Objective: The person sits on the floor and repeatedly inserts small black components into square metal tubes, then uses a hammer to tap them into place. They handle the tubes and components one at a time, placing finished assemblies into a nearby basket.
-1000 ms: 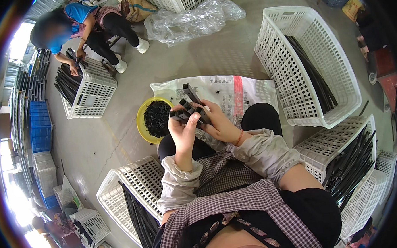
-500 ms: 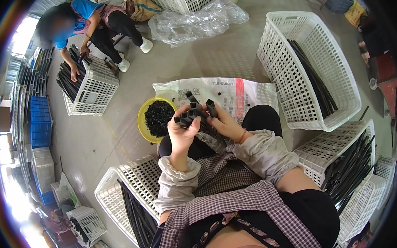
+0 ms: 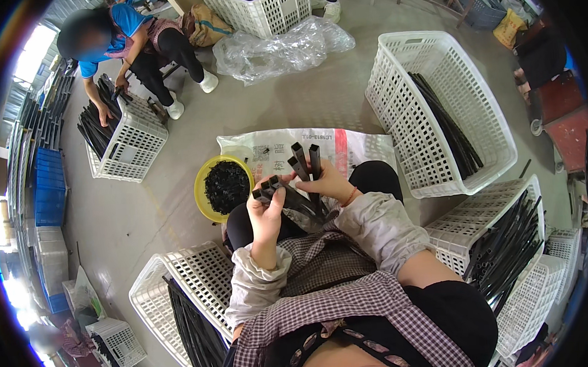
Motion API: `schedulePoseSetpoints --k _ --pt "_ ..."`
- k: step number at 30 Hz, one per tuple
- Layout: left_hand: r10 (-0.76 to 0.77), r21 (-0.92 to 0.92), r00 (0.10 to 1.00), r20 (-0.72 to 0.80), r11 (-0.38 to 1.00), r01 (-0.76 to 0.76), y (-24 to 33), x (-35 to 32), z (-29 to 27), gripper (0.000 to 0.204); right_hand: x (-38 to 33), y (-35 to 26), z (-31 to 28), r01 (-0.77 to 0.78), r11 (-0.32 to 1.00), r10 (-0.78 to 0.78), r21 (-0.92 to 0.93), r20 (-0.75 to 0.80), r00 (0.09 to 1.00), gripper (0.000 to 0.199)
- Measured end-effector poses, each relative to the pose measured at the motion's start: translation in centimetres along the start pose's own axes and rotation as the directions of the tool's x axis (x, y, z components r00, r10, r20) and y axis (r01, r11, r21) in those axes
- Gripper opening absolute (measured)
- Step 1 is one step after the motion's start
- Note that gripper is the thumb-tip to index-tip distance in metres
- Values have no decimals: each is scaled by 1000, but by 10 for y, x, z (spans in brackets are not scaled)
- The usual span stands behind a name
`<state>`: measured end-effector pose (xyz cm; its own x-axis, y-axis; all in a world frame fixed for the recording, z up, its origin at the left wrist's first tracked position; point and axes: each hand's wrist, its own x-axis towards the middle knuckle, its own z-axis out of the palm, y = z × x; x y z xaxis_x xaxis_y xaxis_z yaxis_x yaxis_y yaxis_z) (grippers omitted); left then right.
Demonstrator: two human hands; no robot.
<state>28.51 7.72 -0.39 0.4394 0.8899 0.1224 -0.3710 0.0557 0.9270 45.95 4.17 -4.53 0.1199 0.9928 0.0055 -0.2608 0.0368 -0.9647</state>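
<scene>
Several black square tubes (image 3: pixel 295 201), their hollow ends pointing up, are gripped in my left hand (image 3: pixel 265 214), with the thumb across them. My right hand (image 3: pixel 333 184) is closed around a few more black square tubes (image 3: pixel 315 159), which stand up higher beside the left bunch. The lower ends of both bunches run down toward my lap. Left of my hands a yellow basin (image 3: pixel 201 199) holds small black plastic pieces (image 3: pixel 227 188). A white printed woven sack (image 3: pixel 368 147) lies flat on the floor beyond my hands.
White perforated crates with black tubes stand at my left (image 3: pixel 209 269), my right (image 3: pixel 479 211) and the far right (image 3: pixel 395 107). At the far left a co-worker (image 3: pixel 137 39) reaches into another crate (image 3: pixel 135 148). Clear plastic film (image 3: pixel 281 49) lies on the floor ahead.
My right hand's tubes have come apart from the left bunch and now stand more upright. The whole view has shifted slightly. The left hand keeps its grip.
</scene>
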Motion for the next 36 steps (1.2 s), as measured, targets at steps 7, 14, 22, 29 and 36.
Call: schedulePoseSetpoints --k 7,14,22,29,36 --pt "174 120 980 -95 979 -162 0 -44 -5 48 -14 9 -1 4 994 -19 -110 -130 991 14" --pt "116 189 993 2 975 -114 27 -70 -34 22 -23 -137 29 199 970 -235 -141 -323 917 18" --pt "135 -19 990 -40 990 -136 26 -87 -43 32 -40 -268 43 707 592 -660 387 -271 701 24" --pt "166 -21 983 -77 986 -168 15 -85 -72 92 8 -150 -9 420 532 155 735 -572 805 32" --pt "187 -122 950 -251 967 -223 11 -106 -84 85 26 64 -21 28 598 533 801 -424 732 24"
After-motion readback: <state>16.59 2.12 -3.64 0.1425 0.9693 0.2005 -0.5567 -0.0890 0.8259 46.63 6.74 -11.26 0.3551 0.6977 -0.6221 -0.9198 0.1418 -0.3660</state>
